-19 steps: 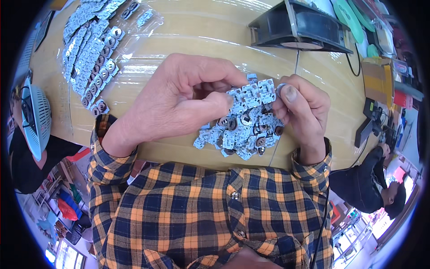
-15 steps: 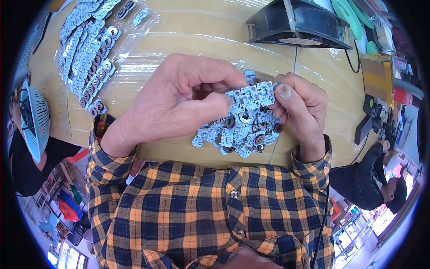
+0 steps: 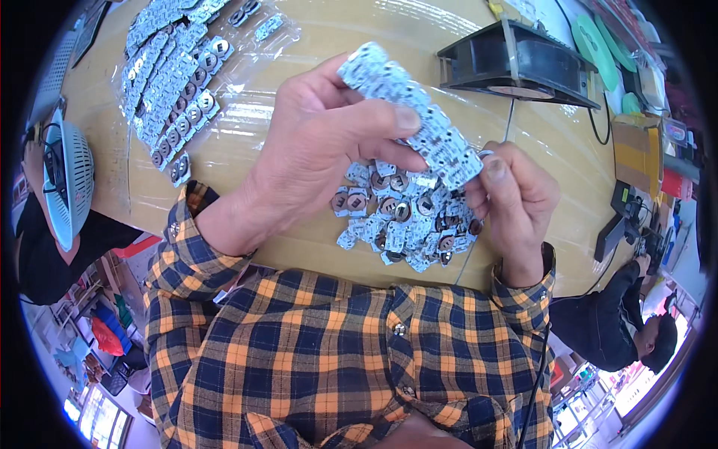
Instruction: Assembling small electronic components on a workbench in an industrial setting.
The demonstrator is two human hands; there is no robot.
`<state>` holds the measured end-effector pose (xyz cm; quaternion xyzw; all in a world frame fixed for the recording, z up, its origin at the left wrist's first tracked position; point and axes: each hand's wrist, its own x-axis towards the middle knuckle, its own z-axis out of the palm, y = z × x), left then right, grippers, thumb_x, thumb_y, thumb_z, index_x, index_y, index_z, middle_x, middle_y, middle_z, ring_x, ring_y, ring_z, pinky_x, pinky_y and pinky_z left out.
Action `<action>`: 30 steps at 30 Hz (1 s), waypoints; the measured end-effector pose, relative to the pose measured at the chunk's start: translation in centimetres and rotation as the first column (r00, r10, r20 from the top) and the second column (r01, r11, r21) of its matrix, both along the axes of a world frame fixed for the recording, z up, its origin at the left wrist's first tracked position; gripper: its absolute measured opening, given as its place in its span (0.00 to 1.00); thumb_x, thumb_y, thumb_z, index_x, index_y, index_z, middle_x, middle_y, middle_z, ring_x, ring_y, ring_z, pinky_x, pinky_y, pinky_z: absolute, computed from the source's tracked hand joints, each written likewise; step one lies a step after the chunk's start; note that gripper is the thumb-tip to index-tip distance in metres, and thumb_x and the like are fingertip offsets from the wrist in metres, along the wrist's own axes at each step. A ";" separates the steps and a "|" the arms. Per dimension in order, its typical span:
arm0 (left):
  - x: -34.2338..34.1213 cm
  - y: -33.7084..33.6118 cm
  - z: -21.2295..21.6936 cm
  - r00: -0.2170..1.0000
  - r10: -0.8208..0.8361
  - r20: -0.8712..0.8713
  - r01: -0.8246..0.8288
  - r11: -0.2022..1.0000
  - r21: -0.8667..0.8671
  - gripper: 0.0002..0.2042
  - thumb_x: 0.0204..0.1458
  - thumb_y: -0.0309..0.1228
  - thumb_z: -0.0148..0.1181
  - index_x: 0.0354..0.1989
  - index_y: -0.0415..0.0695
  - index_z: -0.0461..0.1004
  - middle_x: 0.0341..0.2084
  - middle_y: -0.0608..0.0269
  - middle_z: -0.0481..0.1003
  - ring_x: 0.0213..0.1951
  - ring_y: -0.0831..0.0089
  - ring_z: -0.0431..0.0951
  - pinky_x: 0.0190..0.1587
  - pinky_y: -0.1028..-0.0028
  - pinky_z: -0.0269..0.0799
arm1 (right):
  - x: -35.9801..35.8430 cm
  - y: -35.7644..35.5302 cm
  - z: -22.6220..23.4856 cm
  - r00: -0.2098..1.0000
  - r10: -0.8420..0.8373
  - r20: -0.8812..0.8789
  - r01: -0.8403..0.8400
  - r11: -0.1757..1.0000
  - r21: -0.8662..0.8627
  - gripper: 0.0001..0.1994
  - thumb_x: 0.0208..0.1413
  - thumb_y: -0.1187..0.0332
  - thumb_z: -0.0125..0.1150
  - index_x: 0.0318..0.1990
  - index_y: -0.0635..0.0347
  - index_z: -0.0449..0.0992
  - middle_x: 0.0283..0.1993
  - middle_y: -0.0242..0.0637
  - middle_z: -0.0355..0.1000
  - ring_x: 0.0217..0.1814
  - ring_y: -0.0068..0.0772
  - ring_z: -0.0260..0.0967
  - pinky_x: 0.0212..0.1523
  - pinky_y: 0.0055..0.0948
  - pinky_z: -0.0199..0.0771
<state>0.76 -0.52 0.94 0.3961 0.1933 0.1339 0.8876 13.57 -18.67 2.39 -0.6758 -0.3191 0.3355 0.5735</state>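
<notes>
Here, the left hand (image 3: 318, 142) grips a pale circuit-board strip (image 3: 436, 133); the right hand (image 3: 520, 198) pinches a silvery piece (image 3: 486, 153) at the strip's lower end; beneath, a board pile (image 3: 419, 224) covers some tabletop (image 3: 299, 254); beyond stands a black fan (image 3: 542, 63).

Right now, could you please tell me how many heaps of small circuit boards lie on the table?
2: one heap at the table's upper left, another heap partly behind the board strip in the left hand. More could be hidden.
</notes>
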 end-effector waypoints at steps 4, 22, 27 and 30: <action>-0.2 -0.2 -0.3 0.998 0.039 0.044 -0.036 0.997 -0.063 0.12 0.53 0.22 0.58 0.46 0.36 0.71 0.36 0.56 0.78 0.36 0.66 0.82 0.41 0.65 0.83 | -0.3 0.1 0.3 0.999 0.017 0.045 -0.017 1.000 0.002 0.13 0.65 0.69 0.52 0.29 0.66 0.75 0.22 0.28 0.71 0.20 0.13 0.62 0.21 0.16 0.61; 0.5 2.2 2.3 0.981 -0.184 -0.054 0.098 0.242 0.965 0.20 0.42 0.27 0.72 0.45 0.36 0.75 0.34 0.59 0.79 0.36 0.73 0.79 0.41 0.74 0.73 | 1.0 -0.4 0.7 0.976 0.080 0.200 -0.082 0.997 0.000 0.11 0.62 0.71 0.54 0.28 0.66 0.74 0.18 0.30 0.68 0.17 0.16 0.62 0.19 0.19 0.59; 2.0 1.3 2.0 0.842 -0.480 -0.247 0.472 0.432 0.769 0.09 0.52 0.27 0.64 0.38 0.36 0.76 0.27 0.63 0.78 0.25 0.81 0.76 0.28 0.81 0.70 | 1.4 -0.2 -0.1 0.887 0.111 0.449 -0.143 0.989 0.037 0.12 0.62 0.71 0.53 0.26 0.65 0.73 0.18 0.31 0.68 0.15 0.17 0.60 0.17 0.20 0.57; 1.8 0.7 0.2 0.842 -0.535 -0.068 0.476 0.680 0.558 0.07 0.56 0.26 0.60 0.37 0.35 0.75 0.23 0.66 0.76 0.23 0.84 0.74 0.25 0.83 0.67 | 1.4 -0.6 -0.2 0.889 0.116 -0.443 -0.090 0.993 0.080 0.15 0.65 0.68 0.49 0.25 0.64 0.72 0.17 0.30 0.66 0.11 0.17 0.55 0.15 0.20 0.55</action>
